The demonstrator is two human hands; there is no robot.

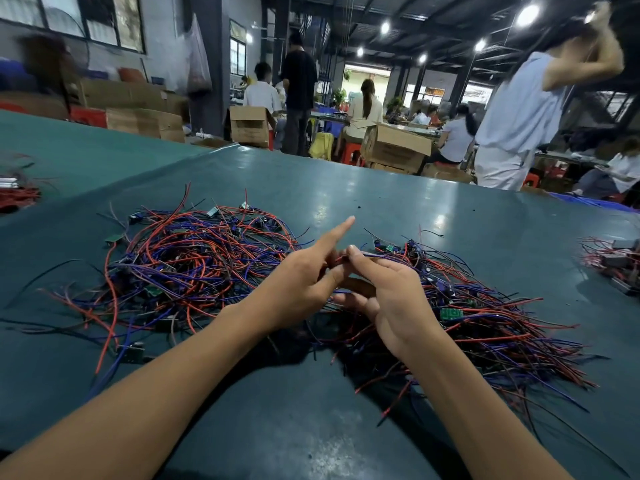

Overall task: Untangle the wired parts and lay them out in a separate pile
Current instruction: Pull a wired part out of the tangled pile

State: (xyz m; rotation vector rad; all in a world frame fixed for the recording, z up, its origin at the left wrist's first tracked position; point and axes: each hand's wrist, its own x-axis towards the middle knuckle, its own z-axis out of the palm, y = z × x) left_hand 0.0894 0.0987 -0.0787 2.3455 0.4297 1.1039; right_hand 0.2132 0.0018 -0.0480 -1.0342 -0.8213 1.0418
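Bright ceiling lamps [528, 14] at one o'clock glare off the green table [346, 209]. Wide-angle bending warps the edges. The standing person [519, 109] at two o'clock is motion-blurred.

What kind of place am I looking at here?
Most likely a small electronics assembly workshop. Heaps of wired parts lie on a long green table, cardboard boxes stand on the floor behind it, and other workers sit at benches under bare ceiling lights.
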